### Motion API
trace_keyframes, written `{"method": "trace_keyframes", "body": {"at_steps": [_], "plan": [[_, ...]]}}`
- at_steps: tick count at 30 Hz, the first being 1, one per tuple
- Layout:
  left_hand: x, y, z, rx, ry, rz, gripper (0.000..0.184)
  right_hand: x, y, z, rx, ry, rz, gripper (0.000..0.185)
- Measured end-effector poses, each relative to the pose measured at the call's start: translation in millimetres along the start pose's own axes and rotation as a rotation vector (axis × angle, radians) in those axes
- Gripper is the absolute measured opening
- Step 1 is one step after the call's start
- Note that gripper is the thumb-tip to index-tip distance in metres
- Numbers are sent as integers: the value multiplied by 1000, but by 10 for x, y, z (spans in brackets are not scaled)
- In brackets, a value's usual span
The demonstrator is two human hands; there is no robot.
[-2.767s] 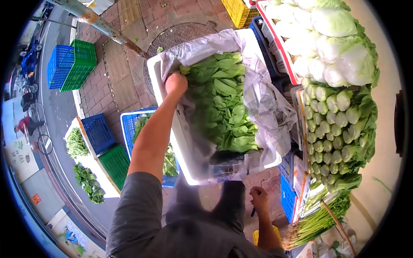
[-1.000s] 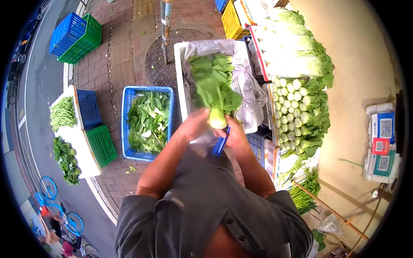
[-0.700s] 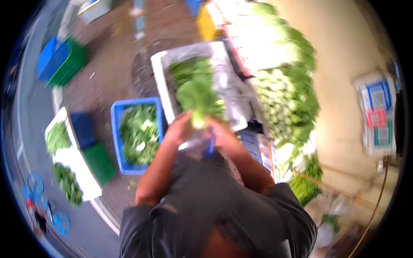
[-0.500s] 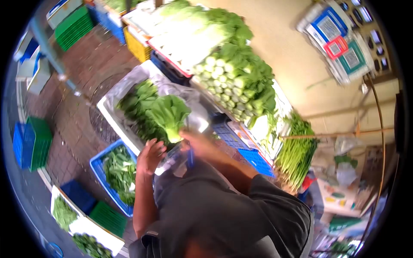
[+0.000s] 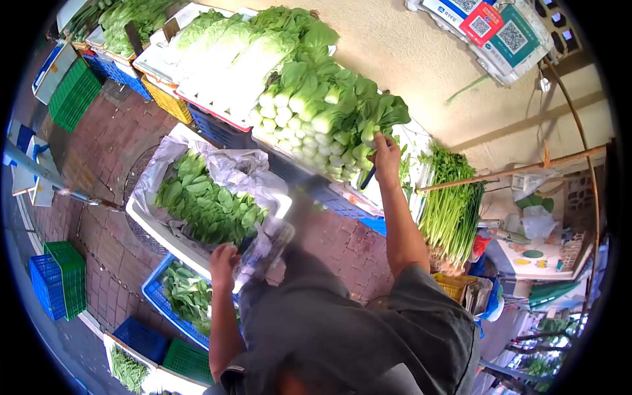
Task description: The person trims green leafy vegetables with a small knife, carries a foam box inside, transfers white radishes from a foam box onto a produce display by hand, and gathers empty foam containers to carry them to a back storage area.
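Observation:
My right hand (image 5: 386, 158) reaches to the right end of a stack of bok choy and closes around the pale stem of one head of bok choy (image 5: 390, 113). A thin dark-blue object (image 5: 368, 178) sticks out below that hand; its kind is unclear. My left hand (image 5: 224, 263) is at the near edge of a white foam box (image 5: 176, 236), fingers loosely bent, with no held thing visible. Loose leafy greens (image 5: 210, 204) fill the box over a clear plastic liner (image 5: 237, 164). Beside my left hand lies a crumpled plastic bag (image 5: 264, 250).
A blue crate (image 5: 155, 289) with greens stands left of my left hand. Cabbages (image 5: 230, 59) and the bok choy stack (image 5: 309, 125) line the wall. Long-stemmed greens (image 5: 444, 204) lie to the right, crossed by a bamboo pole (image 5: 513, 172). Payment-code signs (image 5: 487, 26) hang above.
My right hand has moved from above the foam box, where it held a bok choy, up and right to the stack. That bok choy no longer shows in the hand there. My left hand stays near the box.

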State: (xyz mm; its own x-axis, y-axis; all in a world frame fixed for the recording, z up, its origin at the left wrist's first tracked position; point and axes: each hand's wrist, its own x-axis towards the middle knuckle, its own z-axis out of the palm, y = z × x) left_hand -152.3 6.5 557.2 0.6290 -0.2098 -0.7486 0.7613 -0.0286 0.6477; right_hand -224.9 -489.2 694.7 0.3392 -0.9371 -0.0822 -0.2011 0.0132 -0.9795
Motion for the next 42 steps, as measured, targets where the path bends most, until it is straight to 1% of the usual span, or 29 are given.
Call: {"method": "trace_keyframes", "body": {"at_steps": [1, 3, 4, 5, 6, 7, 8, 9, 10, 11, 13, 15, 16, 17, 19, 20, 23, 24, 25, 27, 28, 31, 32, 35, 36, 38, 39, 42], "plan": [[80, 40, 316, 91, -40, 107, 41, 115, 69, -36, 15, 15, 26, 39], [201, 255, 1127, 242, -203, 295, 30, 267, 172, -96, 95, -14, 92, 37], [270, 374, 1557, 303, -278, 352, 28, 331, 246, -133, 139, -32, 125, 36], [384, 423, 1994, 380, -306, 483, 27, 389, 322, -179, 184, -50, 157, 35], [441, 471, 2462, 378, -329, 595, 25, 463, 377, -212, 163, -26, 200, 33], [417, 639, 2949, 392, -355, 706, 22, 548, 402, -264, 191, -54, 212, 31], [552, 671, 3378, 541, -330, 840, 21, 662, 426, -328, 197, -65, 214, 30], [741, 650, 3819, 691, -264, 979, 24, 791, 446, -414, 204, -77, 215, 30], [683, 795, 4202, 696, -320, 865, 27, 911, 472, -508, 222, -90, 225, 29], [839, 753, 4553, 703, -315, 945, 29, 1026, 485, -599, 239, -104, 235, 28], [967, 783, 5151, 863, -233, 943, 31, 1222, 445, -764, 266, -97, 273, 29], [1081, 739, 5572, 951, -120, 1015, 36, 1402, 444, -931, 331, -92, 281, 30], [1100, 705, 5729, 977, -96, 1011, 33, 1476, 424, -1004, 331, -73, 299, 29], [1104, 673, 5848, 997, -56, 1086, 30, 1540, 426, -1082, 313, -61, 287, 26], [1056, 692, 6047, 1153, -56, 914, 38, 1669, 388, -1227, 331, -72, 318, 23], [1116, 629, 6113, 1177, -38, 975, 40, 1724, 404, -1300, 328, -77, 311, 23], [1073, 631, 6202, 1221, -62, 958, 39, 1797, 376, -1389, 356, -84, 351, 26], [1047, 611, 6242, 1222, -36, 930, 38, 1812, 372, -1423, 347, -116, 351, 25], [1036, 603, 6258, 1210, -34, 955, 37, 1802, 335, -1435, 347, -122, 357, 25], [1011, 636, 6279, 1361, -79, 888, 40, 1848, 363, -1377, 264, -161, 284, 21], [994, 679, 6282, 1385, -74, 909, 40, 1871, 341, -1329, 236, -155, 311, 21], [932, 828, 6223, 1283, -28, 977, 36, 1873, 276, -1139, 217, -176, 340, 21], [908, 877, 6218, 1257, 17, 973, 34, 1903, 379, -1068, 200, -162, 328, 31], [1018, 816, 6157, 1150, 37, 1064, 34, 1922, 649, -904, -9, -183, 213, 44], [969, 822, 6141, 1142, 29, 1000, 33, 1904, 647, -880, -85, -187, 195, 49], [1026, 724, 6080, 1121, 56, 978, 30, 1879, 698, -888, -294, -187, -38, 42], [1024, 717, 6063, 1113, 57, 956, 30, 1854, 549, -902, -361, -204, -137, 39], [1021, 695, 6068, 1102, 55, 938, 30, 1896, 528, -978, -552, -203, -281, 38]]}}
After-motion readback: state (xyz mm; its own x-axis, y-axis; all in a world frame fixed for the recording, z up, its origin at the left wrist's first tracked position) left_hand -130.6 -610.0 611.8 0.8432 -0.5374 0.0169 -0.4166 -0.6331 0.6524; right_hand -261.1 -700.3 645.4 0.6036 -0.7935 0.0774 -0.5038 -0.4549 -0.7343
